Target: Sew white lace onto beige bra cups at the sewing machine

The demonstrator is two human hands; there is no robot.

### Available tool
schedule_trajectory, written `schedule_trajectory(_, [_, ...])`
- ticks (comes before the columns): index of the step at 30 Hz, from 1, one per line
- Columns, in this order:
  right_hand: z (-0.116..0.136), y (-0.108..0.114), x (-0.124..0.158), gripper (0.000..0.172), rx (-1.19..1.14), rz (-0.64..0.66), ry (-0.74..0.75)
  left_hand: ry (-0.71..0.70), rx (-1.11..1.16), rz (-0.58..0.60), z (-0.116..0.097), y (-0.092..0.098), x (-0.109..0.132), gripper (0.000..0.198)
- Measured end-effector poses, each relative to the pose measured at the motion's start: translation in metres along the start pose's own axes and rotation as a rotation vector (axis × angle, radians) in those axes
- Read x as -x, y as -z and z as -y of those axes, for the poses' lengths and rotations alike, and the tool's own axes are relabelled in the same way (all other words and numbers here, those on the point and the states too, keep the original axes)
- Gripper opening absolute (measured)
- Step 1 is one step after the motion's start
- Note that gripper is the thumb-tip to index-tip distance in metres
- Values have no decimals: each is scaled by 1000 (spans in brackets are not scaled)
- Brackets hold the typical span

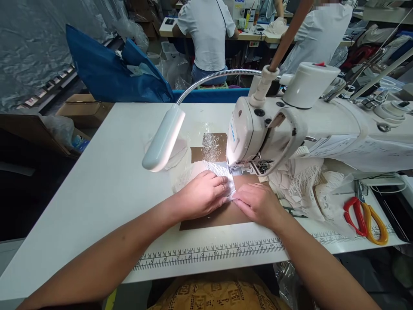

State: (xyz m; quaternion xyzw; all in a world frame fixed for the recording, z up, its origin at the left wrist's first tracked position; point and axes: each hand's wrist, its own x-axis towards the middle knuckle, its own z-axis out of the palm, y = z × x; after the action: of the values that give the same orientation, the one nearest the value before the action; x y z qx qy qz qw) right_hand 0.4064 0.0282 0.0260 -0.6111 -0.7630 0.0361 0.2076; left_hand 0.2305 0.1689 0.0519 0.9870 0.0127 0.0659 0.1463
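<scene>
A piece of white lace fabric (218,168) lies under the needle area of a white sewing machine (247,129). My left hand (206,193) rests over the lace, its fingers bent together and pinching the near edge. From the other side my right hand (256,201) grips the same edge between thumb and forefinger. A thin white strip or thread runs between the two sets of fingertips. Both hands are just in front of the presser foot, above a brown plate (206,220) set on the table. Parts of the lace are hidden by my left hand.
A lamp (164,137) on a bent metal neck hangs left of the machine. More lace fabric (306,185) is heaped at right, near scissors (366,219) with red and yellow handles. A printed ruler (206,255) runs along the table's front edge. Two people sit beyond.
</scene>
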Motion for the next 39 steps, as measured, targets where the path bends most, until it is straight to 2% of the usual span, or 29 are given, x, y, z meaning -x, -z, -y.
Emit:
schedule_trajectory(10, [2, -3, 0, 25, 26, -4, -42, 4, -86, 0, 7, -4, -2, 33])
schedule_trajectory(17, [2, -5, -2, 26, 78, -33, -46, -95, -175, -20, 15, -6, -5, 34])
schedule_trajectory(26, [7, 0, -4, 23, 140, -16, -84, -62, -196, 10, 19, -4, -7, 38])
schedule_trajectory(39, [7, -8, -15, 46, 284, 90, -214, 84, -308, -8, 29, -3, -11, 41])
